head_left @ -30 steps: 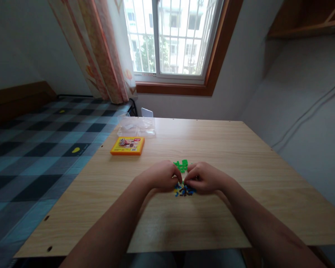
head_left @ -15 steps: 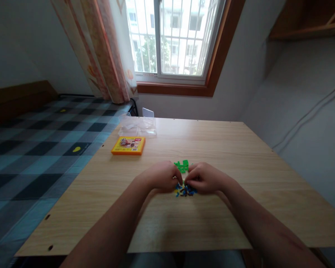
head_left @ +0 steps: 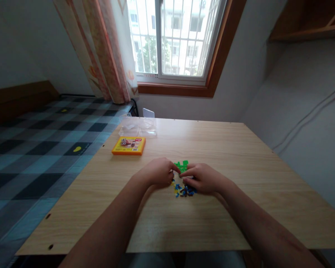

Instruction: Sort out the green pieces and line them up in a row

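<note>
My left hand (head_left: 158, 173) and my right hand (head_left: 202, 178) rest close together on the wooden table (head_left: 240, 167), fingertips meeting in a pinch above a small heap of tiny blue, yellow and dark building bricks (head_left: 183, 190). What the fingertips pinch is too small to make out. A cluster of green bricks (head_left: 182, 165) lies just beyond the fingers, partly hidden by them.
A yellow-orange box (head_left: 128, 145) lies at the table's left side, with a clear plastic tray (head_left: 137, 126) behind it. A bed with a checked blue cover (head_left: 30, 149) stands to the left. A curtained window (head_left: 173, 37) is behind the table.
Both hands have shifted slightly away from me, toward the green bricks. The fingertips now meet a little higher. The brick heap shows more below them.
</note>
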